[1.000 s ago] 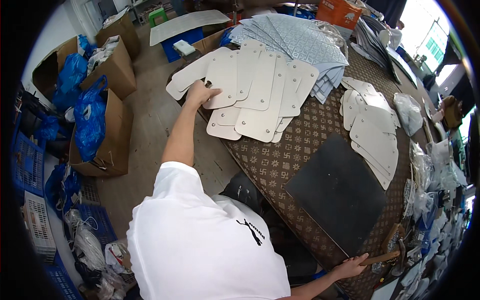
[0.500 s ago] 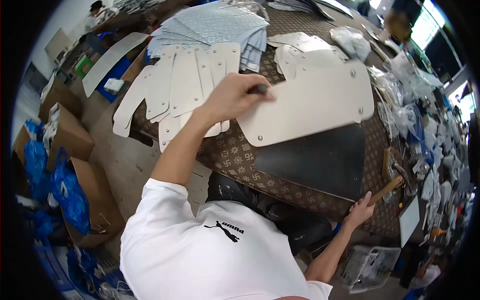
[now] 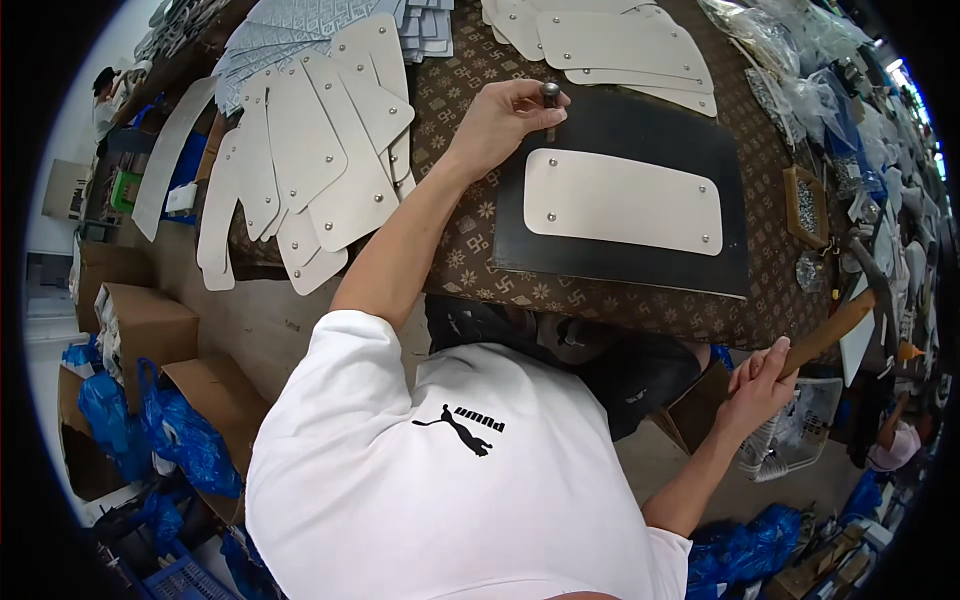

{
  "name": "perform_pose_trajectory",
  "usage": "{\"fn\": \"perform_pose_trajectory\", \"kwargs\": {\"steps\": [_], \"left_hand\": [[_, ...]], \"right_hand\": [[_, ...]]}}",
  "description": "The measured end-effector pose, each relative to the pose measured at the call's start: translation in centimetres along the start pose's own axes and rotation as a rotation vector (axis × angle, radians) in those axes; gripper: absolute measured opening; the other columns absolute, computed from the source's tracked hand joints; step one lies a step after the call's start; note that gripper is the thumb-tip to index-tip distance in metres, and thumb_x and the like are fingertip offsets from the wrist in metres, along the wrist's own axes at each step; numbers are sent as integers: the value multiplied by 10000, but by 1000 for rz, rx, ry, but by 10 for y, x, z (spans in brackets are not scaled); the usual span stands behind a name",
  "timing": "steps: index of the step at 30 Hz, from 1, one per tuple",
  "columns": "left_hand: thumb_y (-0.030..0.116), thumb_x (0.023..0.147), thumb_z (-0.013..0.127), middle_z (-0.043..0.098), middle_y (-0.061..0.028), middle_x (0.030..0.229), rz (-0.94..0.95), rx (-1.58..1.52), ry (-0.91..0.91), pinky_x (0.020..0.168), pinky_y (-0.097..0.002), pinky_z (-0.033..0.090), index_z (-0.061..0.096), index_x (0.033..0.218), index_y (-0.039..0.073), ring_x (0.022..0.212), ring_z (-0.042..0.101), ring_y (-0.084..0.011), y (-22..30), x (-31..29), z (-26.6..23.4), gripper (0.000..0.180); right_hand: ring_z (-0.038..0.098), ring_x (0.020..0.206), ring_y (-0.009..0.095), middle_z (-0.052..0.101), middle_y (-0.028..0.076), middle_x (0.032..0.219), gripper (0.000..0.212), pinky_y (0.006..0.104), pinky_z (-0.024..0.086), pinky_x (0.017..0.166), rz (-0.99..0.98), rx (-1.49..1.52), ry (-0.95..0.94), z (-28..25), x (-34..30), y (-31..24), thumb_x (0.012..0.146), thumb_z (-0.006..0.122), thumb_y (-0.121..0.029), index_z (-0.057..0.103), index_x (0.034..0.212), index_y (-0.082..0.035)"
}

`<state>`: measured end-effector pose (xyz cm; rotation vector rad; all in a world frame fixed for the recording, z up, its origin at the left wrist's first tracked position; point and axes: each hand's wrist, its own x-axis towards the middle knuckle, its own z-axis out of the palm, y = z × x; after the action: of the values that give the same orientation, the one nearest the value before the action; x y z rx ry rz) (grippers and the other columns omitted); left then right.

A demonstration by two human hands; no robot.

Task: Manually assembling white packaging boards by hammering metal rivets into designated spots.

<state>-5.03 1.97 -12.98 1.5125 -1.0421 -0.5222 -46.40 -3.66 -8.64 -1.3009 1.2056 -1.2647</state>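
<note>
Lying newly released on the black mat [image 3: 640, 272] at the table's [image 3: 462, 240] near edge, the panel [image 3: 624, 201] bares four studs [image 3: 552, 162]; left hand [image 3: 505, 122] pinches a metal tool [image 3: 551, 91], right hand [image 3: 758, 388] wraps a wooden handle [image 3: 832, 327].

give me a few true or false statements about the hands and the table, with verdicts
1. The right hand grips a wooden handle. True.
2. The left hand holds a metal-topped tool. True.
3. The black board is bare. False: a cream panel lies on it.
4. The cream panel has no studs. False: a metal stud sits near each corner.
</note>
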Motion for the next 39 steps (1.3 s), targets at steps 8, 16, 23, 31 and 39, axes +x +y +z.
{"fn": "perform_pose_trajectory", "kwargs": {"steps": [8,16,23,31,39], "left_hand": [[91,878,784,742,-43,916,-67,25,-68,812,-257,539,752,1057,16,848,680,-98,-1,-19,1,196],[102,890,773,744,-30,953,-59,94,-66,828,-273,556,757,1067,40,890,694,-103,-5,-31,4,189],[87,890,769,734,-33,953,33,72,-33,822,-265,557,753,1056,27,876,695,-111,-10,-32,11,177],[25,907,733,726,-38,968,-69,-85,-107,828,-259,561,737,1067,0,893,698,-113,14,-54,4,162],[-33,923,678,727,-49,973,-59,-79,-242,841,-247,563,733,1072,0,904,710,-117,11,-81,7,163]], "right_hand": [[327,442,15,414,-44,631,327,221,234,373,141,-75,-259,63,-27,-12,1073,563,-313,496,834,-100],[331,449,32,449,-25,625,345,209,244,390,-318,90,-576,95,-4,-118,1088,488,-390,568,939,-89],[332,467,19,393,-55,609,327,189,248,404,-7,-579,-894,129,-9,-43,1077,529,-349,530,864,-101],[294,434,1,399,-54,608,329,187,213,380,208,-275,-582,91,-41,-74,1074,539,-307,493,824,-99],[275,433,7,388,-43,610,285,194,204,372,58,-37,-504,77,-42,-93,1070,531,-296,528,886,-77]]}}
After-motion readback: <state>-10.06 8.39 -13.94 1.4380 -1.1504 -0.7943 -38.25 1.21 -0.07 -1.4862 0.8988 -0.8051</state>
